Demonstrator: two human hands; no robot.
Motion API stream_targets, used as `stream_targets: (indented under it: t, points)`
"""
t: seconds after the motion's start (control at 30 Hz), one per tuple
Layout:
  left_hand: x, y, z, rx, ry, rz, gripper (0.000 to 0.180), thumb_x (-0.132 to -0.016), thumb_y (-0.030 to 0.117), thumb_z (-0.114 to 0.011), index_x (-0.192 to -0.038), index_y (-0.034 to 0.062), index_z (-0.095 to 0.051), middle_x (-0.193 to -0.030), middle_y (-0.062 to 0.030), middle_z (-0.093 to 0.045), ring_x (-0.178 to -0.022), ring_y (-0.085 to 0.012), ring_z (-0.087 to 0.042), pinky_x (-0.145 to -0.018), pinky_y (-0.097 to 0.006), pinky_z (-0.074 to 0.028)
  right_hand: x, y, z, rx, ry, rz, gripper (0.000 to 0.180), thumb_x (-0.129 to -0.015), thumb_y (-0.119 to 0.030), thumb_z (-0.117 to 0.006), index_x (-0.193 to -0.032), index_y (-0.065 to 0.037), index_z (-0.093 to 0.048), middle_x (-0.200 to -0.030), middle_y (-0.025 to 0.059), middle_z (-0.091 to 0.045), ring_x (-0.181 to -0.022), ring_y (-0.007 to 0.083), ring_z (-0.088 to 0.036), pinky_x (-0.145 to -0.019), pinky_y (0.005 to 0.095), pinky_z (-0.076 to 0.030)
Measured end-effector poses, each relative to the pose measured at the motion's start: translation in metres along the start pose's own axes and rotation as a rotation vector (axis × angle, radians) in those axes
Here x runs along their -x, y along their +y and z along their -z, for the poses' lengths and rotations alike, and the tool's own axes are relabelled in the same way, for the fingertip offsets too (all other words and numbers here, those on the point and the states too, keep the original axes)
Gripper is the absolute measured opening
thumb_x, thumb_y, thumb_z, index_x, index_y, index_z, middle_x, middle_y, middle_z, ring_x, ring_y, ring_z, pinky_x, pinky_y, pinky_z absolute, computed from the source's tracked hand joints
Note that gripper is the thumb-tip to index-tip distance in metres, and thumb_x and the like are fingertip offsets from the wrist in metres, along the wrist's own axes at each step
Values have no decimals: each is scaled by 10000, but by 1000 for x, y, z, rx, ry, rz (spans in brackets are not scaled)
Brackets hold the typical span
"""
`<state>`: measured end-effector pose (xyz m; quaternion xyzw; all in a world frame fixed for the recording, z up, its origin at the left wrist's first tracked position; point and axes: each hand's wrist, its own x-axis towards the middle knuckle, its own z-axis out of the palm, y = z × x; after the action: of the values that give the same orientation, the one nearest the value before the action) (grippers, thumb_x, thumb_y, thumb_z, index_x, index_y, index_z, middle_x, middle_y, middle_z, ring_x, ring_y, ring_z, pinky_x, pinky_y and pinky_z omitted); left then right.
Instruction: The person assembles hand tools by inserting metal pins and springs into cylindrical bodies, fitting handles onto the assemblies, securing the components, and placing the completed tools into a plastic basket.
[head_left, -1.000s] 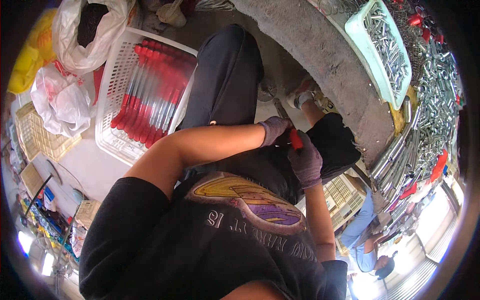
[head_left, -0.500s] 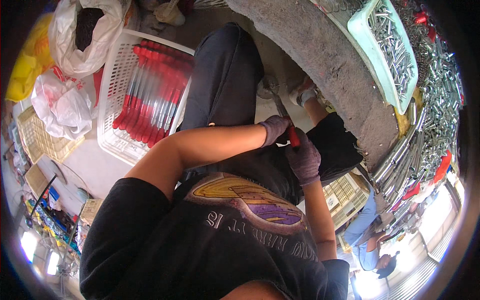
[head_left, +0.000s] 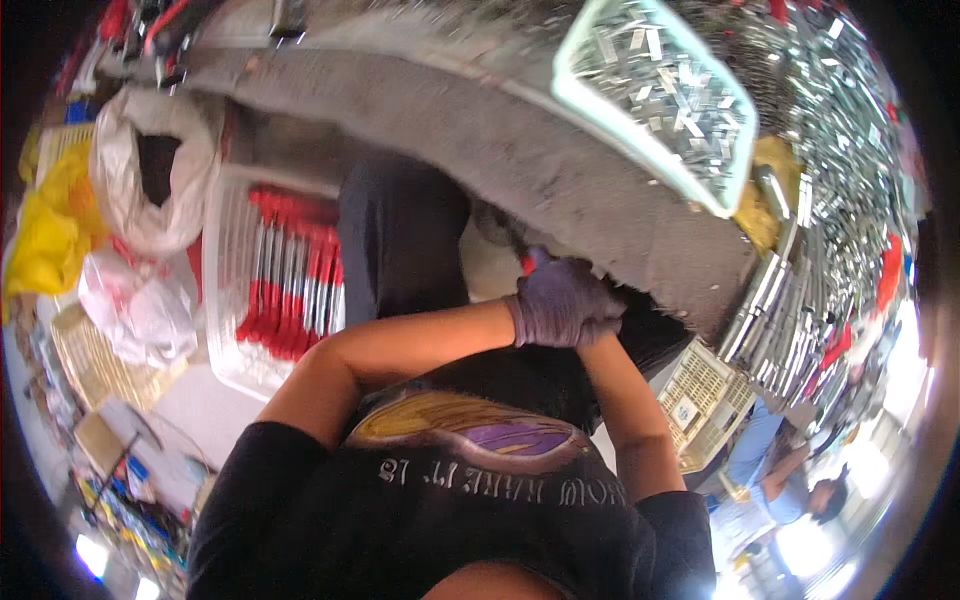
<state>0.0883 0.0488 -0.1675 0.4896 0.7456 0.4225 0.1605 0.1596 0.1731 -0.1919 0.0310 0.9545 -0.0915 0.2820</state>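
Note:
Both my hands wear dark purple-grey gloves and press together over my lap, blurred by motion. My left hand reaches across from the left and is closed around a tool with a red handle. Only a bit of red shows at the glove's upper edge, with a dark shaft beyond it. My right hand comes up from below and is bunched against the left one on the same handle. Its fingers are largely hidden. To the left, a white plastic basket holds a row of metal rods with red ends.
A grey padded bench edge curves past my knees. On it stand a pale green tray of small metal pieces and heaped metal parts. White sacks lie left, cream crates right. Another person sits at far right.
My view has swung, so the bench and green tray appear farther left and more of the bench shows. My hands have drawn closer together, covering most of the red handle.

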Motion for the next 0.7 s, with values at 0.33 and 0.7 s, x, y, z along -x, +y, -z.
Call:
stream_targets:
  t: [0.33,0.7]
  points:
    - [25,-47,-51,32,-139,-148,364,-784,361,-558,-1094,169,-564,-842,-107,-609,-833,-321,-602,-759,-465,-464,-14,-27,-10,-56,366,24,454,-775,-312,-555,-1150,-58,-528,-918,197,-654,-869,363,-637,-783,469,-499]
    - [18,-43,-39,125,-173,144,315,-843,340,-530,-1087,151,-592,-1017,-100,-617,-942,-293,-594,-823,-455,-451,-24,-17,-9,-103,626,204,438,-783,-289,-544,-1149,-50,-525,-926,200,-655,-871,358,-639,-787,466,-500]
